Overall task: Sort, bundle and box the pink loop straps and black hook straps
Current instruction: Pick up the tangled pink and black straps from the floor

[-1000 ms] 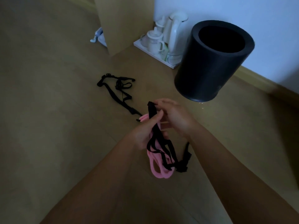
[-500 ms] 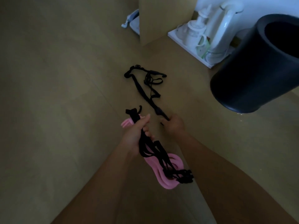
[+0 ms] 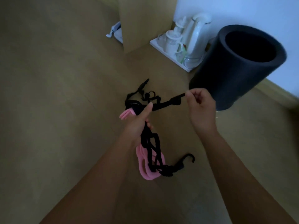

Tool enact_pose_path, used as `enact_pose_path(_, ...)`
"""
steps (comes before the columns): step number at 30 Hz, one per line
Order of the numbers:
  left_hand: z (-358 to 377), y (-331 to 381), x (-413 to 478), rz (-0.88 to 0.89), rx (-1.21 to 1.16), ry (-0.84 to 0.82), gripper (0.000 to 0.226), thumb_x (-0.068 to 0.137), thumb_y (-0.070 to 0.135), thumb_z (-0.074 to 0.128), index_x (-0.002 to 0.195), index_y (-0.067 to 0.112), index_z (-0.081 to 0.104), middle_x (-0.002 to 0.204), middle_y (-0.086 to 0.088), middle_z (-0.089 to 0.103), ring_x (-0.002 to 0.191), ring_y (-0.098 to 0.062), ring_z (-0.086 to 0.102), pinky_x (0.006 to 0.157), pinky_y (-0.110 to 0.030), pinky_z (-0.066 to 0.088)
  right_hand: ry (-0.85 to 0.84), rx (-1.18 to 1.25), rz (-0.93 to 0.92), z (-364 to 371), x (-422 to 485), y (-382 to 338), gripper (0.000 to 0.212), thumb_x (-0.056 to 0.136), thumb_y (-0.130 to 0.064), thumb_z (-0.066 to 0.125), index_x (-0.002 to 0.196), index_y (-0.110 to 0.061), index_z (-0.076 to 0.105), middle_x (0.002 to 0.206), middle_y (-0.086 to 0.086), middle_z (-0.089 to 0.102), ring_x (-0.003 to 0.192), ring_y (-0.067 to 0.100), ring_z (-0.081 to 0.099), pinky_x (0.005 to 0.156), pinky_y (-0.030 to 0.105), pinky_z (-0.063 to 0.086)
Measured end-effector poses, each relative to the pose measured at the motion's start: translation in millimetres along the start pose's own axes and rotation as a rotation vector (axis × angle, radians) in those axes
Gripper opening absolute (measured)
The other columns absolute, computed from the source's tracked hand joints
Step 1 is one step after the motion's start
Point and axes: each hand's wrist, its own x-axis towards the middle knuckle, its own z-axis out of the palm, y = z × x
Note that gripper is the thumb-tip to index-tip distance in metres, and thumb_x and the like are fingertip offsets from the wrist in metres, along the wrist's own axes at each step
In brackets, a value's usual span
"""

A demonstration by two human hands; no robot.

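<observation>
My left hand (image 3: 139, 125) grips a bunch of pink loop straps (image 3: 145, 165) together with several black hook straps (image 3: 153, 147); both hang below the fist, and pink ends stick out above it. A black hook (image 3: 189, 157) curls out at the bunch's lower right. My right hand (image 3: 200, 109) pinches the end of another black hook strap (image 3: 168, 101), lifted off the floor and stretched left toward my left thumb. The rest of that strap trails in a tangle (image 3: 145, 94) behind my left hand.
A black cylindrical bin (image 3: 233, 68) stands on the wooden floor to the right. Behind it a white tray (image 3: 160, 46) carries a kettle and cups. A cardboard-coloured panel (image 3: 144, 21) stands at the back, with a white object (image 3: 113, 31) beside it.
My right hand took the loose black strap's end from the floor and raised it up and to the right. The strap now stretches between both hands. The left hand keeps its bunch.
</observation>
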Motion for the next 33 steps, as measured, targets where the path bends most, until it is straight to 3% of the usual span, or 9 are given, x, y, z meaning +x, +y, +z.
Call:
enact_pose_path(5, 33.7, 0.2, -12.5, 0.000, 0.038, -0.088, 0.038, 0.086, 0.051, 0.059, 0.077, 0.014, 0.063, 0.050, 0.005, 0.047, 0.049, -0.011, 0.046, 0.058, -0.029, 0.044, -0.005, 0.054, -0.190, -64.9, -9.7, -61.9, 0.022, 0.091, -0.012, 0.058, 0.072, -0.024, 0.056, 0.066, -0.008, 0.057, 0.062, -0.001, 0.053, 0.061, 0.014, 0.046)
enact_pose_path(8, 48.9, -3.3, -21.7, 0.000, 0.085, -0.133, 0.034, 0.088, 0.044, 0.061, 0.070, 0.015, 0.061, 0.055, 0.003, 0.052, 0.051, -0.013, 0.049, 0.060, -0.029, 0.044, 0.027, 0.011, -0.308, -94.2, -20.4, -93.8, 0.018, 0.090, -0.014, 0.059, 0.074, -0.022, 0.055, 0.066, -0.003, 0.054, 0.063, 0.005, 0.051, 0.060, 0.015, 0.043)
enact_pose_path(13, 78.1, -8.4, -45.1, 0.061, 0.210, -0.265, 0.025, 0.088, 0.032, 0.064, 0.072, 0.014, 0.066, 0.061, 0.006, 0.069, 0.068, -0.013, 0.064, 0.078, -0.028, 0.048, 0.000, 0.128, -0.359, -118.4, -36.0, -121.6, 0.019, 0.089, -0.014, 0.058, 0.070, -0.015, 0.053, 0.055, -0.002, 0.045, 0.052, 0.008, 0.042, 0.051, 0.023, 0.037)
enact_pose_path(17, 93.0, -17.5, -66.0, -0.023, 0.313, -0.489, 0.021, 0.093, 0.030, 0.056, 0.082, 0.016, 0.066, 0.079, -0.001, 0.072, 0.076, -0.014, 0.066, 0.081, -0.029, 0.050, -0.064, 0.179, -0.181, -108.6, -41.9, -114.2, 0.025, 0.090, -0.014, 0.060, 0.066, -0.016, 0.052, 0.047, -0.008, 0.047, 0.043, 0.005, 0.043, 0.045, 0.018, 0.038)
enact_pose_path(21, 98.6, -34.6, -81.4, -0.088, 0.339, -0.634, 0.038, 0.104, 0.025, 0.024, 0.077, 0.018, 0.050, 0.048, 0.012, 0.063, 0.044, -0.001, 0.060, 0.044, -0.013, 0.047, -0.065, 0.240, 0.040, -97.8, -44.6, -92.2, 0.024, 0.092, -0.012, 0.058, 0.068, -0.012, 0.053, 0.050, 0.000, 0.050, 0.040, 0.006, 0.046, 0.042, 0.015, 0.040)
enact_pose_path(26, 92.5, -43.9, -78.8, -0.242, 0.296, -0.759, 0.057, 0.095, 0.048, 0.037, 0.073, 0.005, 0.068, 0.078, -0.015, 0.063, 0.065, -0.021, 0.062, 0.063, -0.028, 0.052, 0.141, 0.339, 0.147, -106.6, -29.3, -67.3, 0.022, 0.095, -0.011, 0.051, 0.073, -0.012, 0.054, 0.058, 0.001, 0.055, 0.045, 0.003, 0.051, 0.048, 0.015, 0.045)
enact_pose_path(30, 88.7, -42.3, -78.3, -0.255, 0.362, -0.812, 0.085, 0.069, 0.082, 0.040, 0.091, 0.002, 0.056, 0.064, -0.006, 0.058, 0.054, -0.015, 0.056, 0.059, -0.026, 0.048, 0.267, 0.419, 0.332, -114.1, -14.3, -28.2, 0.019, 0.096, -0.013, 0.049, 0.078, -0.013, 0.053, 0.062, 0.000, 0.054, 0.051, 0.007, 0.052, 0.056, 0.019, 0.047)
enact_pose_path(31, 88.2, -42.4, -77.8, -0.245, 0.392, -0.798, 0.084, 0.068, 0.079, 0.050, 0.099, 0.002, 0.056, 0.062, -0.002, 0.056, 0.051, -0.013, 0.053, 0.059, -0.026, 0.047, 0.277, 0.418, 0.393, -113.9, -12.4, -15.9, 0.018, 0.096, -0.013, 0.049, 0.078, -0.014, 0.052, 0.064, 0.001, 0.055, 0.054, 0.008, 0.052, 0.058, 0.020, 0.047)
enact_pose_path(33, 87.5, -43.7, -75.8, -0.248, 0.376, -0.717, 0.070, 0.076, 0.054, 0.068, 0.118, 0.000, 0.054, 0.056, 0.004, 0.052, 0.045, -0.010, 0.045, 0.053, -0.025, 0.046, 0.227, 0.334, 0.505, -111.6, -14.2, 7.2, 0.014, 0.095, -0.012, 0.050, 0.082, -0.013, 0.052, 0.068, 0.003, 0.054, 0.059, 0.011, 0.052, 0.060, 0.022, 0.048)
